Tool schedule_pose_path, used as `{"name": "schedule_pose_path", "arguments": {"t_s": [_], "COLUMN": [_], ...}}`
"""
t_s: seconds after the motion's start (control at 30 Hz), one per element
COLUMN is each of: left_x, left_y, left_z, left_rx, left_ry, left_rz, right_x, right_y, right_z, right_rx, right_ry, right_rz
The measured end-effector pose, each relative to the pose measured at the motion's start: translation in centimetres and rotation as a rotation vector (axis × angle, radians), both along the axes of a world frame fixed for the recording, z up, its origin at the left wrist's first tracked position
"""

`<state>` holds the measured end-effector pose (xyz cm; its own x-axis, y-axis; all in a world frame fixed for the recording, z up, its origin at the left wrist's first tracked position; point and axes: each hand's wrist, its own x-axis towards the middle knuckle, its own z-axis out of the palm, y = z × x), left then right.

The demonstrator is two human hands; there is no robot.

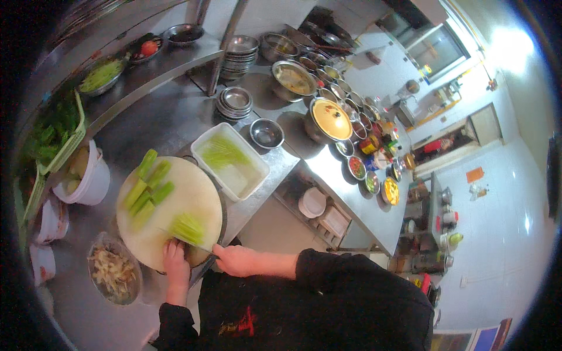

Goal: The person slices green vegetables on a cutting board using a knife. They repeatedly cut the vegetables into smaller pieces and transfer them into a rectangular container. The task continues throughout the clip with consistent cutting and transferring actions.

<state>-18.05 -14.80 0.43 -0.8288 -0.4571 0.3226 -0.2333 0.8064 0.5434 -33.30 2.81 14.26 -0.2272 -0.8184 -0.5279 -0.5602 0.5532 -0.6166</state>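
Note:
My right hand [235,259] grips the handle of a kitchen knife [197,246], its blade lying low over the near edge of a round cutting board [199,180]. Against the far side of the blade lies a bundle of thin green vegetable strips [187,228]. My left hand [176,263] rests at the board's near edge, fingertips close to the blade; whether it holds a piece is hidden. Several thicker cut green stalk pieces [147,193] lie at the board's left. Just beyond the board, a white rectangular tub [259,173] holds more fine green strips.
A bowl of pale shredded food [113,274] sits left of my left hand. White buckets [97,180] and a green basket of leafy greens [66,149] line the left side. Metal bowls [267,133], a lidded pot [331,120] and seasoning containers stand farther off.

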Motion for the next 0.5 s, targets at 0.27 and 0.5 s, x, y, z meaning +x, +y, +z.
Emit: {"name": "schedule_pose_path", "arguments": {"t_s": [0.27,0.5], "left_x": [-0.6,0.2], "left_y": [0.1,-0.5], "left_z": [0.4,1.0], "left_rx": [-0.019,-0.005], "left_ry": [0.001,0.007], "left_rz": [0.012,-0.015], "right_x": [0.1,1.2], "right_y": [-0.2,-0.3], "right_z": [0.2,-1.6], "right_rx": [0.111,0.092], "right_ry": [0.032,0.048], "right_rz": [-0.054,-0.074]}}
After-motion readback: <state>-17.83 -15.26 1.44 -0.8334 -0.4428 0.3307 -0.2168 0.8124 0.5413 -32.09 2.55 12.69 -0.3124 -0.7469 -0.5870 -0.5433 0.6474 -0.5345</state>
